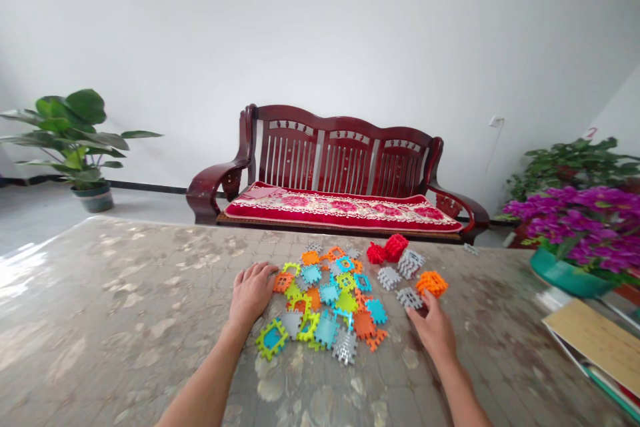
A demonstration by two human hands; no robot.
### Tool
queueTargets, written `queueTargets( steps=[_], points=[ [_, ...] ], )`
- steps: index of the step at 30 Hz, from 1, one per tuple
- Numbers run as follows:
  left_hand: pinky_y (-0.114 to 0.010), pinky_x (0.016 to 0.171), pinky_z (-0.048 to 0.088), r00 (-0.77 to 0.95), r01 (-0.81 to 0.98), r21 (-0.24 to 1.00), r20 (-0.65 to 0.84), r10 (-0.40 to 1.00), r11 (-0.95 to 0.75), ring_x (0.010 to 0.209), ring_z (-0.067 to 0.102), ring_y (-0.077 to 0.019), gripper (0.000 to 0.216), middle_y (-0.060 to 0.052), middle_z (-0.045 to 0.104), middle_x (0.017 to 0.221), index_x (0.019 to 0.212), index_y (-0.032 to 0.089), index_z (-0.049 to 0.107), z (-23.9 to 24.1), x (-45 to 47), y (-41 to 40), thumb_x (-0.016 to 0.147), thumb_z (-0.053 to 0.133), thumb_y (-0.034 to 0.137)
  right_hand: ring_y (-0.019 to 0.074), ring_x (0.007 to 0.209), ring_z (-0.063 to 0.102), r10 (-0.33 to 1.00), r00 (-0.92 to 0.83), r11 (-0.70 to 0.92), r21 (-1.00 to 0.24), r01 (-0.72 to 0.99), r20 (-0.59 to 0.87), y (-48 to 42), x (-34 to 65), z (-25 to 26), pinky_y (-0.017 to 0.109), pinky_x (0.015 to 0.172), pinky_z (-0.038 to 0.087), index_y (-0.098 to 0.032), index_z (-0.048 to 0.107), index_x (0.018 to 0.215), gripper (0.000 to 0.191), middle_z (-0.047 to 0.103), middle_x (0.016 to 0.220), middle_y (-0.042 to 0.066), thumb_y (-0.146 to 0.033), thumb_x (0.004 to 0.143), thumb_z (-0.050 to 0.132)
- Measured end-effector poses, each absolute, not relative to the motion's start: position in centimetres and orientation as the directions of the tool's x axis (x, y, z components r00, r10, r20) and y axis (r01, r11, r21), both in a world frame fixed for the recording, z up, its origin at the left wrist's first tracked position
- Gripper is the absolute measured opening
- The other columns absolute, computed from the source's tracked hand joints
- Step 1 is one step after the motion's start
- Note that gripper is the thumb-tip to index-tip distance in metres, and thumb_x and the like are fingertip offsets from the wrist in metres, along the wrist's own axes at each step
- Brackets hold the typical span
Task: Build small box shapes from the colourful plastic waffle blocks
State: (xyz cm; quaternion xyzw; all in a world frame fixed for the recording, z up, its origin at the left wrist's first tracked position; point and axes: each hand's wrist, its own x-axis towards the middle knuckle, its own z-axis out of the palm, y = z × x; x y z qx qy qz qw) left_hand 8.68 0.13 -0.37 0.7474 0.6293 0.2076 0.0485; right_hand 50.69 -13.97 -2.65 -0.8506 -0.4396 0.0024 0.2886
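Observation:
A heap of flat plastic interlocking tiles [327, 303] in orange, blue, green and grey lies on the patterned table [125, 320]. My left hand [251, 295] rests palm down at the heap's left edge, fingers spread, touching an orange tile [281, 281]. My right hand [434, 328] is at the heap's right side, fingertips closed on a grey tile [409, 297], just below an assembled orange cube [432, 283]. Behind stand an assembled red cube [389, 250] and grey pieces [410, 263].
A red wooden bench [340, 173] with a flowered cushion stands behind the table. At the right edge are a teal pot of purple flowers [580, 240] and a stack of books [595, 347]. A leafy plant [75, 140] stands on the floor, far left.

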Motion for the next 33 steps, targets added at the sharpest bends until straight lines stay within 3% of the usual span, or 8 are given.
queueTargets(
  steps=[7, 15, 22, 26, 30, 33],
  points=[
    [-0.043, 0.109, 0.028, 0.121, 0.922, 0.332, 0.241, 0.963, -0.199, 0.13, 0.047, -0.023, 0.035, -0.002, 0.06, 0.136, 0.116, 0.031, 0.066, -0.3, 8.6, 0.1, 0.092, 0.041, 0.032, 0.0288, 0.107, 0.061, 0.773, 0.599, -0.532, -0.302, 0.791, 0.208, -13.5, 49.8, -1.3, 0.038, 0.089, 0.045, -0.016, 0.045, 0.137, 0.064, 0.065, 0.121, 0.011, -0.044, 0.079, 0.052],
    [-0.043, 0.11, 0.027, 0.122, 0.919, 0.34, 0.24, 0.963, -0.2, 0.13, 0.046, -0.0229, 0.035, -0.003, 0.06, 0.137, 0.117, 0.03, 0.065, -0.2, 8.7, 0.1, 0.092, 0.042, 0.033, 0.0309, 0.107, 0.059, 0.79, 0.549, -0.543, -0.104, 0.833, 0.273, -13.3, 49.1, -1.3, 0.039, 0.089, 0.045, -0.014, 0.048, 0.135, 0.057, 0.063, 0.123, 0.013, -0.045, 0.086, 0.046],
    [-0.044, 0.11, 0.027, 0.113, 0.922, 0.336, 0.24, 0.964, -0.192, 0.13, 0.047, -0.0234, 0.034, -0.003, 0.06, 0.136, 0.116, 0.031, 0.066, 0.1, 8.9, -0.2, 0.091, 0.043, 0.032, 0.0304, 0.108, 0.059, 0.81, 0.489, -0.476, -0.122, 0.871, 0.323, -13.8, 49.2, -1.9, 0.04, 0.091, 0.045, -0.015, 0.052, 0.131, 0.052, 0.064, 0.124, 0.013, -0.042, 0.088, 0.043],
    [-0.045, 0.11, 0.027, 0.115, 0.923, 0.331, 0.246, 0.962, -0.195, 0.13, 0.047, -0.0233, 0.034, -0.003, 0.06, 0.136, 0.116, 0.031, 0.066, 0.0, 8.8, -0.1, 0.092, 0.042, 0.031, 0.0305, 0.109, 0.057, 0.784, 0.485, -0.44, -0.205, 0.874, 0.388, -14.1, 49.2, -1.8, 0.042, 0.094, 0.044, -0.014, 0.054, 0.13, 0.053, 0.064, 0.123, 0.013, -0.042, 0.085, 0.047],
    [-0.044, 0.11, 0.028, 0.122, 0.922, 0.331, 0.244, 0.962, -0.201, 0.13, 0.047, -0.023, 0.035, -0.003, 0.06, 0.136, 0.116, 0.031, 0.066, -0.2, 8.7, 0.0, 0.092, 0.042, 0.031, 0.0273, 0.111, 0.056, 0.788, 0.376, -0.253, -0.299, 0.92, 0.488, -13.8, 47.9, -1.5, 0.041, 0.1, 0.041, -0.015, 0.06, 0.121, 0.045, 0.065, 0.121, 0.012, -0.036, 0.085, 0.045],
    [-0.044, 0.11, 0.027, 0.121, 0.922, 0.332, 0.245, 0.962, -0.201, 0.13, 0.047, -0.0231, 0.034, -0.002, 0.06, 0.136, 0.116, 0.031, 0.066, -0.4, 8.7, 0.1, 0.092, 0.042, 0.031, 0.0249, 0.111, 0.056, 0.846, 0.272, -0.125, -0.325, 0.937, 0.458, -13.0, 45.5, -1.0, 0.039, 0.102, 0.04, -0.017, 0.063, 0.119, 0.04, 0.066, 0.119, 0.011, -0.029, 0.086, 0.043]
  ],
)
